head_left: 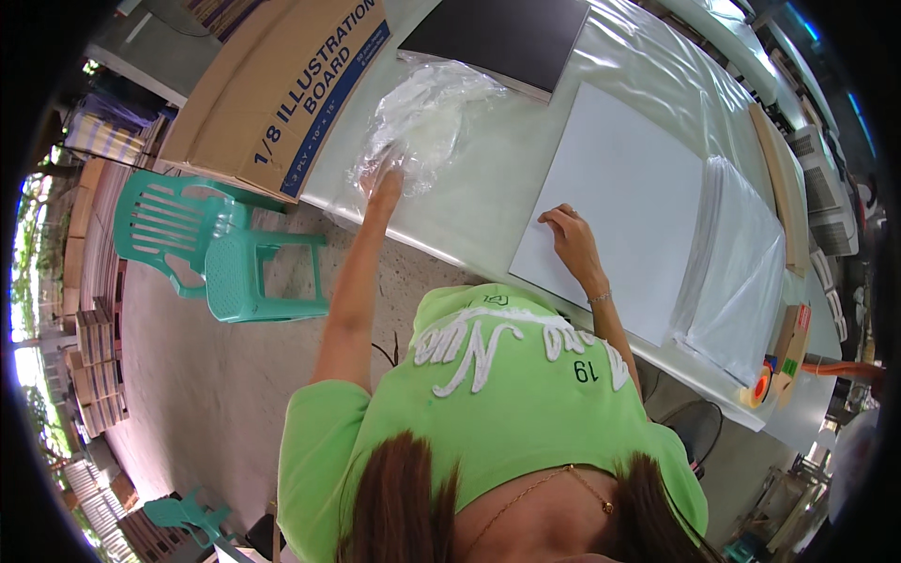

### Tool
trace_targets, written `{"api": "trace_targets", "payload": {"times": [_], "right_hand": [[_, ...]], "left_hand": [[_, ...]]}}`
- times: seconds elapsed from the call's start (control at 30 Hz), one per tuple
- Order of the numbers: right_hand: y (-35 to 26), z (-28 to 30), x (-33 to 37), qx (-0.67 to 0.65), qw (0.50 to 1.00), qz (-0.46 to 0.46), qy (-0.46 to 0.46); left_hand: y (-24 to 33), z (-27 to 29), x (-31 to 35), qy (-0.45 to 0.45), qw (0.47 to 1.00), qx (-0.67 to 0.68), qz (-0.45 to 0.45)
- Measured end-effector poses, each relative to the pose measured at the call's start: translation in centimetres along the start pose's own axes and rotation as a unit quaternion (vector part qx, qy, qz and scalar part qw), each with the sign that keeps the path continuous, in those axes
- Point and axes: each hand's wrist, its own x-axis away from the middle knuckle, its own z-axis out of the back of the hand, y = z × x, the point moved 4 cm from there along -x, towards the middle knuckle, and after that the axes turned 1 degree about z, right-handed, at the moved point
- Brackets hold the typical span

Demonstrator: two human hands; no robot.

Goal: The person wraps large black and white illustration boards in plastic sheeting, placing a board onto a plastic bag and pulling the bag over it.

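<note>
My left hand (383,180) is among the folds of a crumpled clear plastic bag (427,108) at the table's near left edge. Its fingers are closed on the film, and the wrinkles partly cover them. Over the left part of a large white board (624,192) is my right hand (569,235), its fingers curled together in a pinch. What they hold, if anything, is too small to make out. The board lies flat, with its long side slanting away from me. Right beside it rests a stack of boards in clear plastic wrap (737,263).
A big cardboard box (272,94) stands on the table's left end. A black board stack (497,42) lies at the back. Tape rolls (756,387) and a small long box (793,352) sit at the right edge. Green plastic chairs (249,272) stand left of the table.
</note>
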Motion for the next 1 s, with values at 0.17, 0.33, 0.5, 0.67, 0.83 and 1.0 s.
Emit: {"api": "trace_targets", "payload": {"times": [0.17, 0.33, 0.5, 0.67, 0.83, 1.0], "right_hand": [[-1.0, -1.0, -1.1, 0.006, 1.000, 0.017, 0.001], [-0.5, -0.7, -1.1, 0.028, 1.000, 0.001, 0.005], [-0.5, -1.4, -1.2, 0.036, 0.999, 0.007, -0.021], [-1.3, -1.4, -2.0, 0.029, 0.999, 0.017, -0.041], [-1.3, -1.9, -2.5, 0.033, 0.997, 0.026, -0.059], [1.4, -1.2, -0.6, 0.055, 0.997, -0.013, -0.050]], "left_hand": [[-0.7, -0.1, 0.3, 0.076, 0.993, 0.046, -0.082], [3.1, 5.4, 0.9, -0.069, 0.979, 0.194, 0.002], [2.6, 4.9, 0.3, 0.023, 0.963, 0.214, -0.163], [1.1, -1.6, -1.6, 0.055, 0.955, 0.272, -0.107], [-2.9, -4.6, -2.5, 0.127, 0.976, 0.152, -0.089], [2.2, 1.4, -0.9, 0.111, 0.942, 0.136, -0.285]]}}
